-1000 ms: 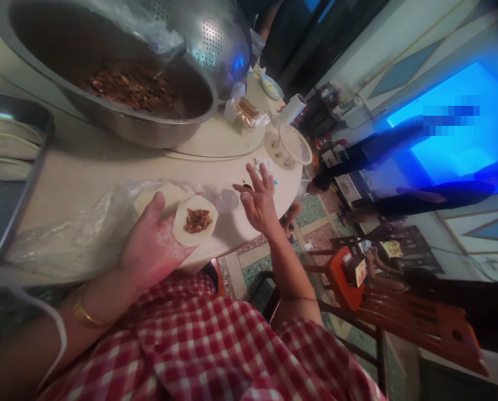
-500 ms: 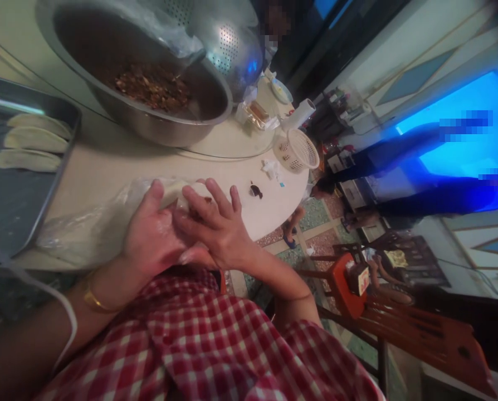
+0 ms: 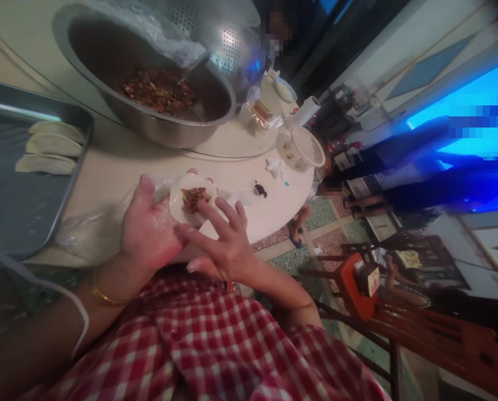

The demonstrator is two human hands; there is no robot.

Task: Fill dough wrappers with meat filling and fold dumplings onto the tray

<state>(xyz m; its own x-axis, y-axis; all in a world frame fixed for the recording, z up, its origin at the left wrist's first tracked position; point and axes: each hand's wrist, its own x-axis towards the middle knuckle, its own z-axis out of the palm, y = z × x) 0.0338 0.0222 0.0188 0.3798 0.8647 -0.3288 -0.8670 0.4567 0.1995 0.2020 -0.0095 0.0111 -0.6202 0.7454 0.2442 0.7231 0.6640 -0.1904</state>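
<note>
My left hand lies palm up over the table edge and cradles a round dough wrapper with a small heap of brown minced filling on it. My right hand is beside it with fingers spread, its fingertips touching the wrapper's near rim. A big steel bowl holding more of the brown filling stands behind. On the left a metal tray carries three folded dumplings.
A crumpled clear plastic bag lies under my left hand. Farther along the pale round table are a steel colander, a white plastic basket, tissue scraps and a dark spot. Red chairs stand on the tiled floor at right.
My right hand came back from the table's far side, covered the wrapper, then drew back a little so the filling shows again. The view shifted slightly.
</note>
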